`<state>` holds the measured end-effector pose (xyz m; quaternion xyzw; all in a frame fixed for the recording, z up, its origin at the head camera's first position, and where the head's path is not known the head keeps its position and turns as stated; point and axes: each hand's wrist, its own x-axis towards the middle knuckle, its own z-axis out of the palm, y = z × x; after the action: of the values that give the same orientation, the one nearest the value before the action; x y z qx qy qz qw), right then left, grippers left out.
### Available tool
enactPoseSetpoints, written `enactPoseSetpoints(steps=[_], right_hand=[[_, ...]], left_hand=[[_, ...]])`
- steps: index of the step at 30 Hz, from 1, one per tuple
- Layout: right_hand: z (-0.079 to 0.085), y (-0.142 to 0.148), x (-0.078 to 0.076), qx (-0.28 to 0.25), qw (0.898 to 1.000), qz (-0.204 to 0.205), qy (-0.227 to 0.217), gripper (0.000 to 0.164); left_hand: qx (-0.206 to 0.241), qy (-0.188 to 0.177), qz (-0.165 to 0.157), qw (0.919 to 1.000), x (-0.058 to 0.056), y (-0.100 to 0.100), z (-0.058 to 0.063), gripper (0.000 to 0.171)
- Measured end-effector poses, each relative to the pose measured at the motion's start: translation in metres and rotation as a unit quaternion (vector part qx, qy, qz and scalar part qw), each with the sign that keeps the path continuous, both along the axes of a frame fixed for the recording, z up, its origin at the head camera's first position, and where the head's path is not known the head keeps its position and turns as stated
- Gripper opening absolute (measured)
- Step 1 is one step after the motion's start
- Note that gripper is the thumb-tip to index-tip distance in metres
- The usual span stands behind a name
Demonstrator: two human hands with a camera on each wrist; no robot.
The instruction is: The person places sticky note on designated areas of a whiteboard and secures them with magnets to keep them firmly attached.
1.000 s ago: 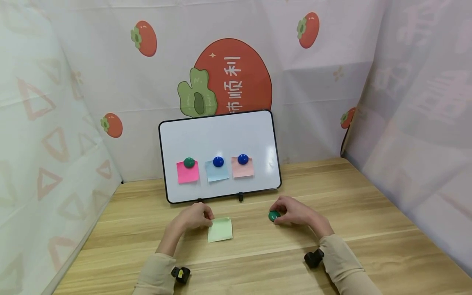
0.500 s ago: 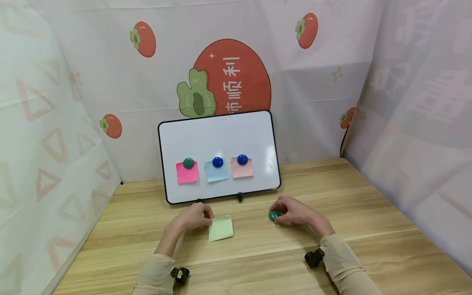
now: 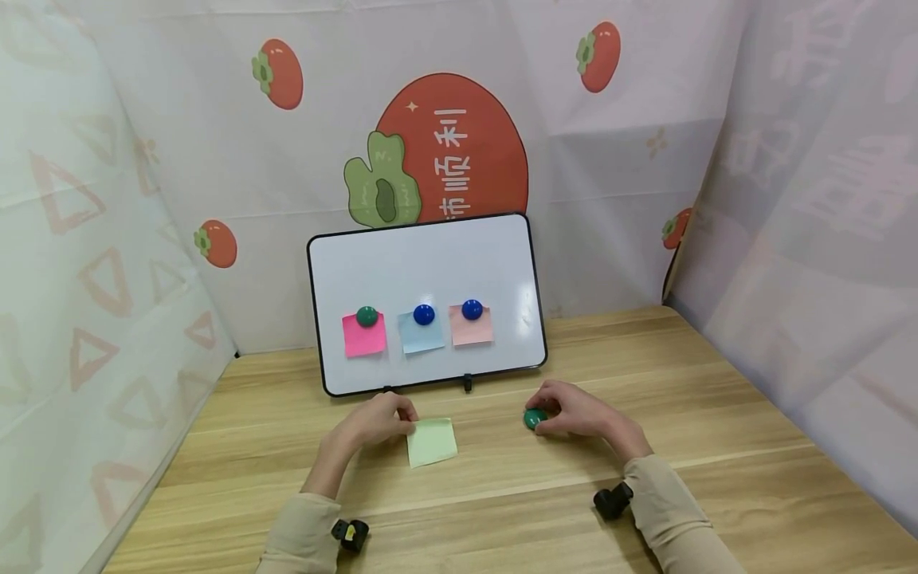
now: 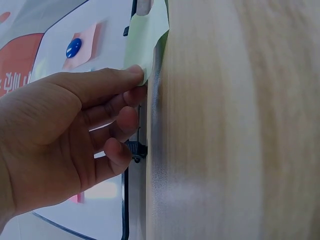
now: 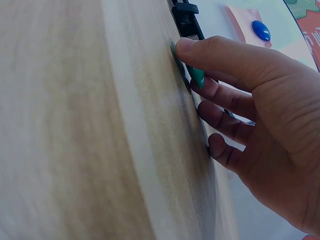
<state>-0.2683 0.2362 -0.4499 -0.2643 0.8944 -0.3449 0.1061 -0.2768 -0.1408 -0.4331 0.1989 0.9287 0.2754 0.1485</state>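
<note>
My left hand [image 3: 378, 420] pinches the upper left corner of a pale green sticky note [image 3: 433, 443] between thumb and index finger. In the left wrist view the note [image 4: 147, 42] stands up from the thumb tip, close over the table, with the other fingers loosely bent. To the right, my right hand [image 3: 577, 412] grips a round green magnet [image 3: 534, 418] by its sides at the tabletop. The right wrist view shows that magnet [image 5: 196, 76] between thumb and index finger, partly covered by the thumb.
A black-framed whiteboard [image 3: 423, 263] leans at the table's back on small black feet. It bears a hot pink note [image 3: 364, 341] under a green magnet, and a light blue note [image 3: 421, 339] and a light pink note [image 3: 472, 328] under blue magnets. Printed cloth [image 3: 610, 159] hangs behind.
The pale green note has shifted slightly right and up, its lower edge rising a little, with my left hand still pinching it. The right hand and green magnet have stayed nearly in place.
</note>
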Motion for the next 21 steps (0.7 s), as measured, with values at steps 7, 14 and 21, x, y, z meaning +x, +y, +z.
enactPoseSetpoints(steps=[7,14,21], right_hand=[[-0.0004,0.0003,-0.001,0.0,1.0,0.005,0.007,0.034],[-0.0041,0.0034,-0.0034,0.008,1.0,0.009,0.021,0.033],[-0.0033,0.0023,-0.0048,0.002,1.0,0.013,0.014,0.033]], left_hand=[[0.004,-0.011,-0.001,0.9999,-0.0001,-0.0002,-0.0013,0.005],[0.001,-0.01,0.004,0.9999,0.001,0.0018,-0.0019,0.005],[0.007,-0.003,0.014,0.9999,0.0003,0.0048,-0.0002,0.005]])
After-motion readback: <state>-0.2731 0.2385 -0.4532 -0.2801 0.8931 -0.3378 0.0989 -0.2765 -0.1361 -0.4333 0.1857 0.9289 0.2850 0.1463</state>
